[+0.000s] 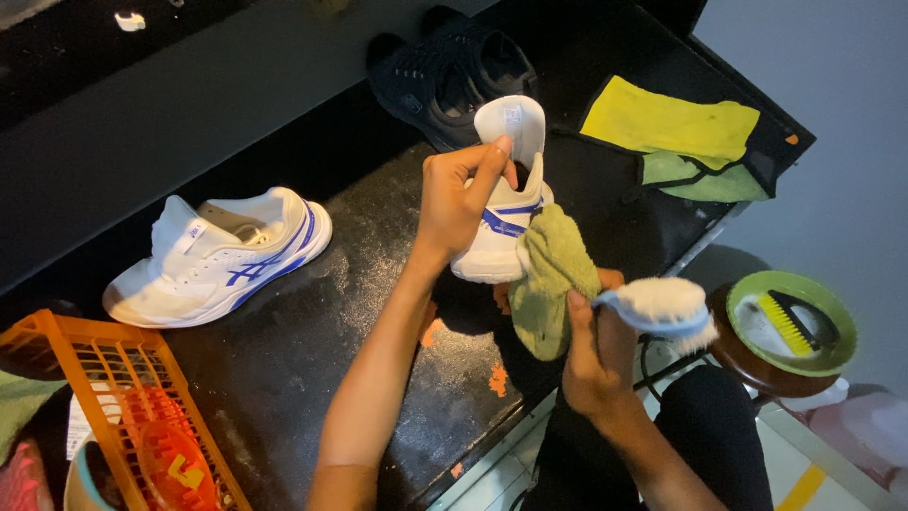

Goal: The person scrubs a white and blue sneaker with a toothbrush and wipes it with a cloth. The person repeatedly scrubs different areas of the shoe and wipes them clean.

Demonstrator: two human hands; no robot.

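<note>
A white shoe with blue stripes is held up over the black table by the left hand, fingers closed around its heel end, the index finger pressed against the raised tongue. The toe is pointed down toward the table's near edge. Just beside it, the right hand is closed on two things at once: a green cloth, draped against the shoe's side, and a white soft brush with a pale blue back, gripped between thumb and fingers. The cleaning step looks to be in hand, with the cloth touching the shoe's lower side. The next move seems to call for a firm hold at the heel and a steady wipe, or the brush turned bristles-in.

The matching shoe is left lying on the table, well apart to the left.
</note>
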